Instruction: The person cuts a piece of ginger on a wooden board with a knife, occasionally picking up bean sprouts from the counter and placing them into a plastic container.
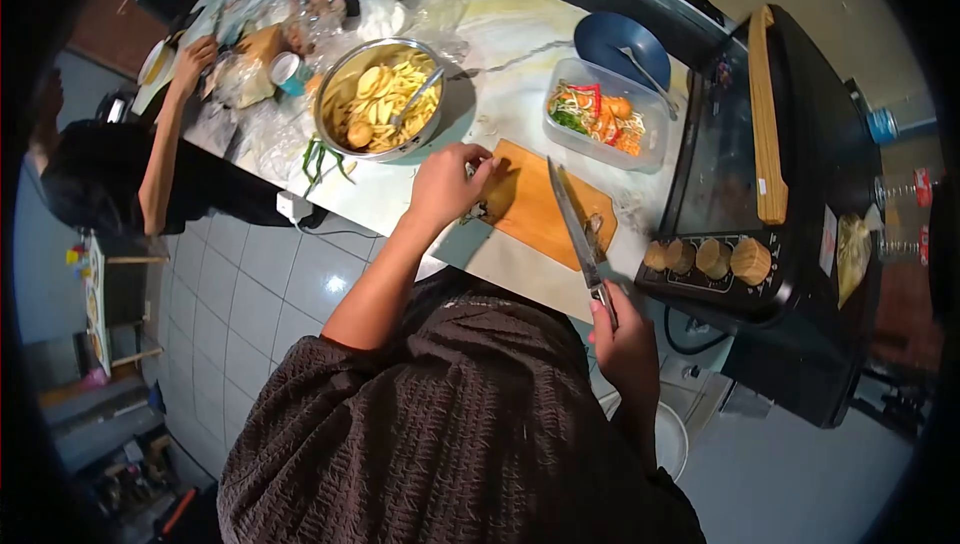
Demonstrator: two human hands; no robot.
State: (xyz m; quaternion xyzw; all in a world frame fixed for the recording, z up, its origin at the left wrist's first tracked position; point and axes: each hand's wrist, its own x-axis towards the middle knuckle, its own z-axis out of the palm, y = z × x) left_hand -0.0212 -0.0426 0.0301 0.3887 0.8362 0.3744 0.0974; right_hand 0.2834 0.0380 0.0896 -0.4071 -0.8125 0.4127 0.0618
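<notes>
A long knife (572,212) is held by its handle in my right hand (622,329), its blade lying over the right part of a wooden cutting board (530,206). Small dark scraps (595,229) lie on the board beside the blade. My left hand (447,184) is at the board's left edge, its fingers curled; whatever may be between them is too small to name. Behind that hand stands a steel bowl (325,124) of sliced yellow food with a spoon in it. A clear plastic container (640,156) of chopped vegetables sits behind the board.
A blue bowl (597,36) with a spoon is at the back. Green chilies (318,159) lie near the counter's front edge, plastic bags (240,114) to the left. A black oven (800,154) stands on the right. Another person's arm (165,144) reaches in at the far left.
</notes>
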